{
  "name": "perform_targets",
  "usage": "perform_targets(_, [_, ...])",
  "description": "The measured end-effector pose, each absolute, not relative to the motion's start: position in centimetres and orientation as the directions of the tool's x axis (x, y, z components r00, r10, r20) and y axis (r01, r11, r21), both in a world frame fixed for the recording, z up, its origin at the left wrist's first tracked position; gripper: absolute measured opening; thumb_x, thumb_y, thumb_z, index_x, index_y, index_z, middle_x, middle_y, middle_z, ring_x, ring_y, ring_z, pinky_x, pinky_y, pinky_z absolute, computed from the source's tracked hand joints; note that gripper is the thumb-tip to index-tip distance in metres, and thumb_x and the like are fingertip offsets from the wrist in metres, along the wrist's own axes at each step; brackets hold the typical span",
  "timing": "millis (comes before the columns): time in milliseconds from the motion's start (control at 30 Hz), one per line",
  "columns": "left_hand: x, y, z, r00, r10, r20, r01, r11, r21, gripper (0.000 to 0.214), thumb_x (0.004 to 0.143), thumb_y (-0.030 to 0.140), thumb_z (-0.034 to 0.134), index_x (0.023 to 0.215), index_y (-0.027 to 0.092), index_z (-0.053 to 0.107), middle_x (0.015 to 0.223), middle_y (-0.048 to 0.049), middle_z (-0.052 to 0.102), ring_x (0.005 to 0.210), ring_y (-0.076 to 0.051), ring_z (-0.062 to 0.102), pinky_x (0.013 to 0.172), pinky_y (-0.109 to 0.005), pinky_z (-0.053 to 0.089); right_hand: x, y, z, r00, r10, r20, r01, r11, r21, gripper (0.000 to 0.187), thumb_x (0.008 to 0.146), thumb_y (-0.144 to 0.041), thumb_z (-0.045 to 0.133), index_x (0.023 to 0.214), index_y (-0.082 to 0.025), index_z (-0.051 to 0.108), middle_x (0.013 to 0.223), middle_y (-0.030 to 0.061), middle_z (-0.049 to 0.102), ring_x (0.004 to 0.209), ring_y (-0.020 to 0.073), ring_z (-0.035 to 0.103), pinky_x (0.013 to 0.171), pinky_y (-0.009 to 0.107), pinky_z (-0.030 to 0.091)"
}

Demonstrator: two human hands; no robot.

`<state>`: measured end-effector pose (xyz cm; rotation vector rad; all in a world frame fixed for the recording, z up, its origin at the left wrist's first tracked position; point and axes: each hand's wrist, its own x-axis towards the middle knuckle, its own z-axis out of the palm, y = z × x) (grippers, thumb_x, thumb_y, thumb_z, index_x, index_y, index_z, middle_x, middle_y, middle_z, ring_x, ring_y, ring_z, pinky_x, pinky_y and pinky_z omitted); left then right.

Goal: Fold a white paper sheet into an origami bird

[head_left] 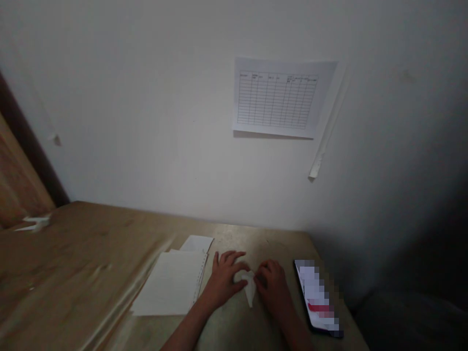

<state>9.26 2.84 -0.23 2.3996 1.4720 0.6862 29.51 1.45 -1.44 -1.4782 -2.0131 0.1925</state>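
Low on the worktop (pixel 91 253), the left hand (pixel 224 280) and right hand (pixel 274 287) are each closing a grip on a small folded paper (pixel 249 288) lying between them. Blank sheets (pixel 171 285) are lying just left of the hands, and a phone (pixel 318 300) is lying to their right.

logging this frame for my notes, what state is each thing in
left hand: flat, fingers spread, pressing the folded paper
right hand: fingers curled, pinching the folded paper at its edge
folded paper: creased, lying on the table between both hands
paper stack: flat, unfolded, left of the hands
phone: face up, screen lit
grid sheet: hanging flat
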Motion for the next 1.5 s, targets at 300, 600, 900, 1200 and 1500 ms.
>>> perform_targets(300, [9.2,2.7,0.4,0.348,0.893,0.284,0.761,-0.446,0.470,0.032,0.070,0.027,0.083,0.099,0.036,0.073,0.143,-0.0004,0.055,0.133,-0.033,0.041,0.114,-0.068,0.009,29.4,1.3,-1.5,-0.196,0.873,0.448,0.821,0.396,-0.412,0.021,0.084,-0.007,0.061,0.089,-0.026,0.070,0.096,0.0007,0.067,0.098,0.0187,0.058,0.103,0.039,0.034])
perform_targets(600, [9.5,2.4,1.1,0.361,0.894,0.265,0.782,-0.445,0.436,0.018,0.074,0.029,0.081,0.089,0.037,0.076,0.143,0.0010,0.054,0.133,-0.032,0.042,0.115,-0.068,0.009,29.3,0.9,-0.9,-0.280,0.877,0.391,0.809,0.435,-0.395,0.029,0.086,-0.005,0.053,0.088,-0.028,0.070,0.093,-0.0030,0.069,0.098,0.0159,0.060,0.117,0.047,0.014])
perform_targets(900, [9.5,2.3,0.8,0.359,0.893,0.271,0.785,-0.446,0.430,0.009,0.076,0.030,0.080,0.082,0.036,0.077,0.144,0.0025,0.054,0.134,-0.032,0.041,0.115,-0.070,0.007,29.3,0.3,-0.8,-0.349,0.853,0.389,0.832,0.473,-0.290,0.040,0.086,-0.004,0.051,0.103,-0.034,0.072,0.091,-0.0021,0.068,0.100,0.0163,0.058,0.120,0.049,0.004])
perform_targets(1200, [9.5,2.2,1.1,0.361,0.891,0.276,0.795,-0.448,0.409,0.018,0.076,0.033,0.080,0.093,0.039,0.077,0.146,0.0009,0.052,0.134,-0.034,0.040,0.114,-0.072,0.008,29.2,-0.2,-0.6,-0.316,0.874,0.368,0.829,0.443,-0.341,0.047,0.085,-0.004,0.051,0.108,-0.040,0.071,0.093,-0.0026,0.066,0.099,0.0167,0.057,0.119,0.051,0.007])
perform_targets(1500, [9.6,1.9,0.7,0.351,0.900,0.259,0.823,-0.428,0.373,0.010,0.082,0.038,0.075,0.091,0.038,0.077,0.147,0.0013,0.052,0.135,-0.035,0.039,0.113,-0.075,0.006,29.2,-0.6,0.4,-0.311,0.886,0.343,0.828,0.430,-0.360,0.029,0.088,-0.018,0.057,0.104,-0.037,0.072,0.095,-0.0019,0.067,0.101,0.0194,0.057,0.118,0.053,0.009])
